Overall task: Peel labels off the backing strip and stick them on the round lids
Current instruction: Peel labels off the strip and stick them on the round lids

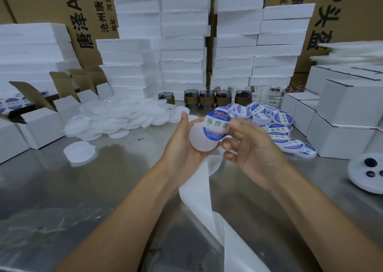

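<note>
My left hand (182, 145) cups a plain white round lid (200, 140) above the steel table. My right hand (250, 147) pinches a round blue and white label (216, 124) at its right edge, and the label overlaps the lid's upper right part. The white backing strip (199, 191) hangs down from under my hands toward the near edge. A pile of bare white lids (116, 118) lies at the left middle, with one single lid (79, 151) apart in front. Labelled lids (277, 126) are heaped at the right.
White cartons (342, 114) stand at the right and open ones (35, 122) at the left. Foam blocks (182, 43) are stacked behind. Glass jars (223, 97) line the back. A white disc with dark spots (369, 172) lies at the right edge.
</note>
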The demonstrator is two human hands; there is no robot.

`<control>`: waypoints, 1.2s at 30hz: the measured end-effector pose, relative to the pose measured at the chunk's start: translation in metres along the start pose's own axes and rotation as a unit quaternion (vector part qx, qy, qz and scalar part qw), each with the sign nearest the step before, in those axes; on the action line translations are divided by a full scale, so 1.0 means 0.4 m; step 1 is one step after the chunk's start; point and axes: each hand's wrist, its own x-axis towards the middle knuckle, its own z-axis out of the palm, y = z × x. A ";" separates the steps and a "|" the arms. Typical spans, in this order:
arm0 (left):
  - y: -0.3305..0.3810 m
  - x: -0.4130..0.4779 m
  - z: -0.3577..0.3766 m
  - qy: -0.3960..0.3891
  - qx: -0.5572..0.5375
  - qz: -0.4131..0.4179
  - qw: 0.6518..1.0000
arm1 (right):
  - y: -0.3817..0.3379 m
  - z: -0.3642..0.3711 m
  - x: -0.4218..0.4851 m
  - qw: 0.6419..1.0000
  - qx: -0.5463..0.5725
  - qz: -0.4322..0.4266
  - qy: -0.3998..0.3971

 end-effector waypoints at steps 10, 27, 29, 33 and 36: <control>-0.019 0.009 -0.022 -0.040 -0.003 -0.013 0.999 | 0.023 -0.005 0.002 0.981 -0.181 0.006 0.065; -0.022 0.015 -0.023 -0.017 0.012 -0.010 1.000 | 0.021 0.001 0.004 0.968 -0.210 -0.008 0.134; -0.023 0.015 -0.023 -0.022 0.021 -0.007 1.000 | 0.022 0.000 0.005 0.968 -0.212 -0.011 0.137; -0.027 0.014 -0.020 -0.036 0.027 -0.004 0.999 | 0.025 -0.002 0.004 0.965 -0.219 -0.009 0.143; -0.027 0.014 -0.021 -0.045 0.038 -0.001 0.998 | 0.026 -0.003 0.006 0.963 -0.223 -0.004 0.153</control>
